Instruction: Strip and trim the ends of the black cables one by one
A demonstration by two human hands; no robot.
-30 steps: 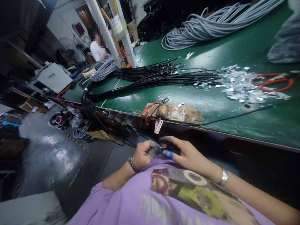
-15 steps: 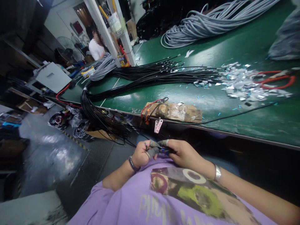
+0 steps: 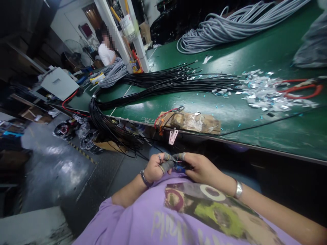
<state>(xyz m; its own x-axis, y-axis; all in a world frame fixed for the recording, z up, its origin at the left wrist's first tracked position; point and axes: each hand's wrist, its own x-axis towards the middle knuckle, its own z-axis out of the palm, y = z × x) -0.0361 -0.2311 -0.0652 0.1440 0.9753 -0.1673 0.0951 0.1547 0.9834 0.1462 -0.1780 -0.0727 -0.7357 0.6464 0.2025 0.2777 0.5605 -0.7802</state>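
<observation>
My left hand (image 3: 156, 167) and my right hand (image 3: 201, 167) meet in front of my chest, below the edge of the green table (image 3: 178, 105). Both wear fingertip covers, grey and blue, and their fingers are closed in a pinch on the end of a thin black wire (image 3: 255, 126). That wire runs up over the table edge and off to the right. The exact piece between the fingertips is too small to make out. A big bundle of black wires (image 3: 158, 85) lies across the table and hangs off its left edge.
A taped brown block (image 3: 194, 122) with a red wire loop sits on the table edge above my hands. Silver and blue scraps (image 3: 263, 92) and red-handled scissors (image 3: 301, 89) lie at right. Grey cable coils (image 3: 219, 29) lie far back. Another person (image 3: 106, 51) works at the far left.
My right hand's fingers, spread a second ago, have curled in and closed against my left fingertips. Both hands stay in the same place.
</observation>
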